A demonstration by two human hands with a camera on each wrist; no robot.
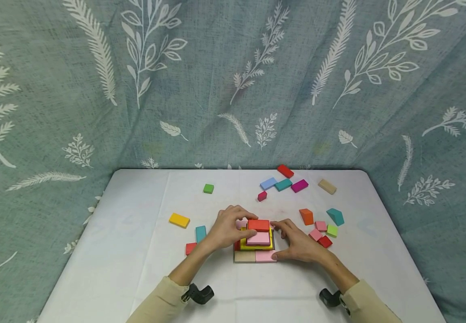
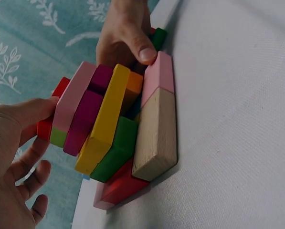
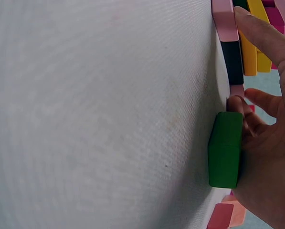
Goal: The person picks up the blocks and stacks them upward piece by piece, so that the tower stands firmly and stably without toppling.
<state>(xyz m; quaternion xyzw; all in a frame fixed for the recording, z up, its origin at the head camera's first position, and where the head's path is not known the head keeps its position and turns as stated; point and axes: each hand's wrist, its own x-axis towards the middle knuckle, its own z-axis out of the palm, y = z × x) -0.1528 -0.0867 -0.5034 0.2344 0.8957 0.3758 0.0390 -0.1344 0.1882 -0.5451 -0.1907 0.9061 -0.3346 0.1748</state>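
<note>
Leaf-printed grey-green cloth (image 1: 200, 121) behind and beside white-covered table (image 1: 99, 269); yellow block (image 1: 179, 220) left; left hand (image 1: 226, 229), fingers pinching red block (image 1: 258, 225) atop block stack (image 1: 259, 241) mid-table; right hand (image 1: 299, 243), thumb and fingers apart, touching stack's pink base block (image 1: 264, 256); loose blocks (image 1: 320, 226) right

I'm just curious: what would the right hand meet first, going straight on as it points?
The right hand would likely meet the block stack; its thumb seems to touch a pink block there.
</note>
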